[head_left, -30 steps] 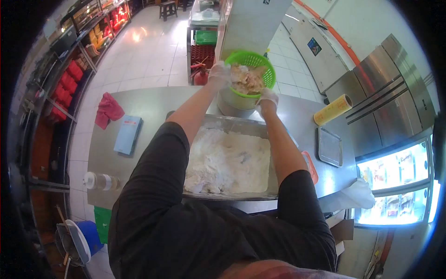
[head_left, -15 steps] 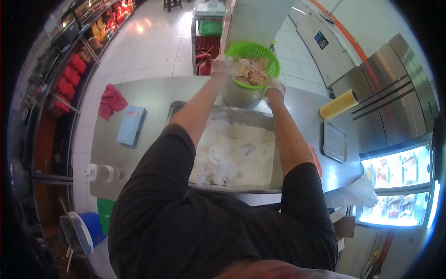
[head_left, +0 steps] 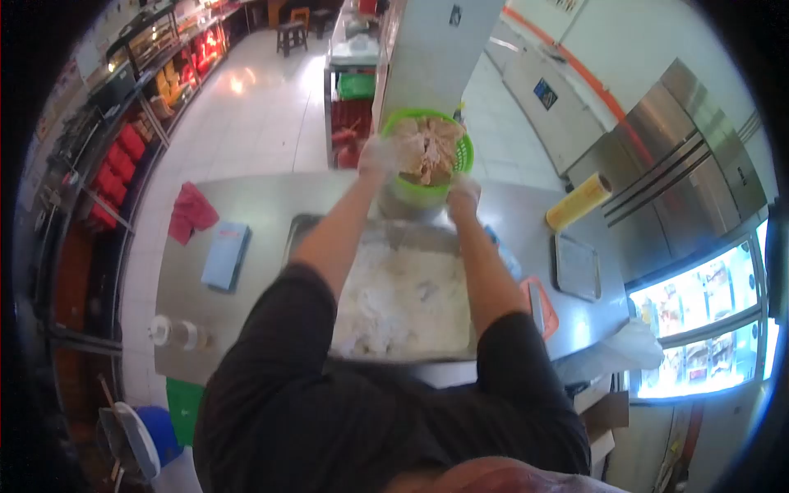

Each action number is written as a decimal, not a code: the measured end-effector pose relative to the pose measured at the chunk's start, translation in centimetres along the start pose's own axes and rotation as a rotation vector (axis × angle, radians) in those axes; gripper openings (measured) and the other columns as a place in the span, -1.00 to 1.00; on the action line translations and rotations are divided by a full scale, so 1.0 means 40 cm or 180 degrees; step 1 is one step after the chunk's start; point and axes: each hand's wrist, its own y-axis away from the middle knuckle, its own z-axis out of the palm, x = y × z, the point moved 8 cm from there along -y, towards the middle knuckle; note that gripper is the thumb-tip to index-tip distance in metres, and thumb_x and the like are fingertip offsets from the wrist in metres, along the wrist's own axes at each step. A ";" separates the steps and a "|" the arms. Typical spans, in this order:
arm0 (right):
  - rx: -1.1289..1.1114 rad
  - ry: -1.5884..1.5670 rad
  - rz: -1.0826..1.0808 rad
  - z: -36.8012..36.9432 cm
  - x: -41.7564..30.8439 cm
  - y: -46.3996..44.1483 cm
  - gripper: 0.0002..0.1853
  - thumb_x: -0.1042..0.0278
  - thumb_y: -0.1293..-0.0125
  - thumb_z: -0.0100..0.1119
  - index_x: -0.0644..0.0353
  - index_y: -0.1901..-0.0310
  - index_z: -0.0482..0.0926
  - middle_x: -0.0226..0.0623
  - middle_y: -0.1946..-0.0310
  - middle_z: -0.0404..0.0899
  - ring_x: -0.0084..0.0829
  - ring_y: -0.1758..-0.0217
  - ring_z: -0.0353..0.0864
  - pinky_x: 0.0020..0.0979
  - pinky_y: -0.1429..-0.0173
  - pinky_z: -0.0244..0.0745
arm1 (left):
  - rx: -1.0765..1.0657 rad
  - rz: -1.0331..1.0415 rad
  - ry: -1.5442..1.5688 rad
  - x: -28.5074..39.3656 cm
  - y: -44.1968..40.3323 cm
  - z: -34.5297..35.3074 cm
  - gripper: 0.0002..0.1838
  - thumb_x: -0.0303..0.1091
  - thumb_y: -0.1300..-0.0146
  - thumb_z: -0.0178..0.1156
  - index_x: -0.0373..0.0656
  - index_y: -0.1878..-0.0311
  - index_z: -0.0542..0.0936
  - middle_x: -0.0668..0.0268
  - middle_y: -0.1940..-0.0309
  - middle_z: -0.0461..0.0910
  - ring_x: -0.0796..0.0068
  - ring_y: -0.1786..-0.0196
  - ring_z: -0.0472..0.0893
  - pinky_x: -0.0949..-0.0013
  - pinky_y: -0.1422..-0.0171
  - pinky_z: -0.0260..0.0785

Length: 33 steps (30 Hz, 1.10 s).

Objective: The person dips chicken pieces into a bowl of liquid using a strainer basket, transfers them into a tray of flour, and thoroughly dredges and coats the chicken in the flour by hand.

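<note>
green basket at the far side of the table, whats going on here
A person has the left hand and right hand at opposite sides of the green basket, which holds what looks like raw meat. It is over a metal container; whether it rests there is unclear. Nearer the person, a metal tray holds white powder.

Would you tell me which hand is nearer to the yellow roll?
Right: the right hand is left of the roll, the left hand farther left, across the basket.
</note>
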 end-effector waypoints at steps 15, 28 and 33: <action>0.0609 -0.0112 -0.0456 -0.008 -0.001 -0.009 -0.73 0.23 -0.25 0.07 0.27 0.36 0.63 -0.05 0.41 0.65 -0.15 0.38 0.64 -0.18 0.26 0.50 | 0.0775 0.0294 -0.0182 -0.021 0.031 0.037 -0.86 -0.30 -0.01 0.20 -0.06 0.33 0.54 0.16 0.42 0.42 0.14 0.23 0.51 0.09 0.22 0.36; 0.0444 -0.0857 -0.0287 -0.055 -0.012 0.036 -0.85 0.38 -0.20 0.10 0.18 0.42 0.65 -0.09 0.41 0.66 -0.12 0.30 0.68 -0.15 0.22 0.52 | 0.0393 0.0714 -0.0983 0.111 0.070 -0.135 -0.80 -0.23 -0.16 0.15 -0.05 0.41 0.72 0.25 0.52 0.63 0.26 0.30 0.63 0.24 0.18 0.47; 0.0159 -0.0562 -0.0301 -0.102 -0.032 0.178 -0.85 0.38 -0.21 0.11 0.20 0.38 0.65 -0.16 0.41 0.66 -0.26 0.39 0.65 -0.27 0.29 0.51 | 0.0457 0.0083 0.1268 0.013 0.105 -0.131 -0.87 -0.23 -0.16 0.16 -0.04 0.34 0.61 0.26 0.47 0.50 0.22 0.32 0.54 0.20 0.20 0.40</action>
